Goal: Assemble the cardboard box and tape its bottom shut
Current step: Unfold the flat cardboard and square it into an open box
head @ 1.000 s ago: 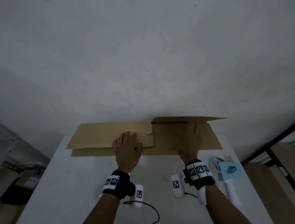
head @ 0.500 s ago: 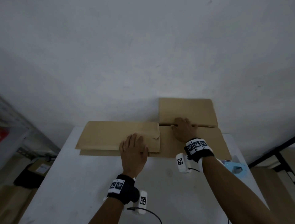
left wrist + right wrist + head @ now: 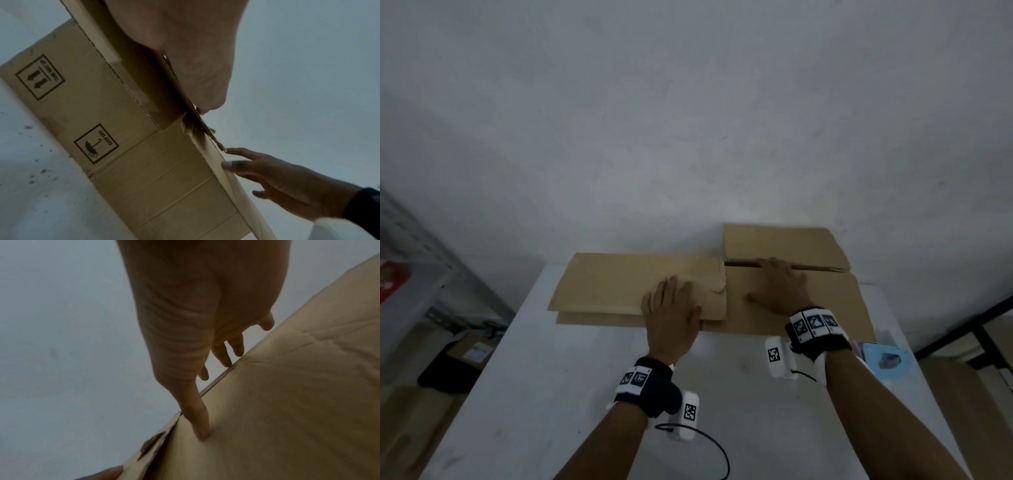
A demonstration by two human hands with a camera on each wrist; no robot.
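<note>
Left hand (image 3: 671, 308) lies palm-down, fingers straight and together, on the left half of the flattened brown cardboard box (image 3: 640, 284); from the left wrist view I see the thumb tucked under the near edge of the top layer, so it looks to pinch that layer between thumb and palm. Right hand (image 3: 779, 286) rests spread on the right half, thumb out flat on the panel, fingertips reaching the fold line where one rear flap (image 3: 784, 245) stands up against the pale grey wall (image 3: 688, 120). Right wrist view shows the fingers straight, gripping nothing.

Box sits flat at the far edge of the white table (image 3: 585, 394), against the wall. Printed on its underside panel, read from the left wrist view: a boxed umbrella symbol with "KEEP DRY" (image 3: 96, 143), and a boxed pair of arrows (image 3: 40, 77) whose caption I can't read for blur.

Light blue tape dispenser (image 3: 887, 359) lies on the table just right of my right wrist, partly hidden. Black wristbands carry square black-and-white tags.
</note>
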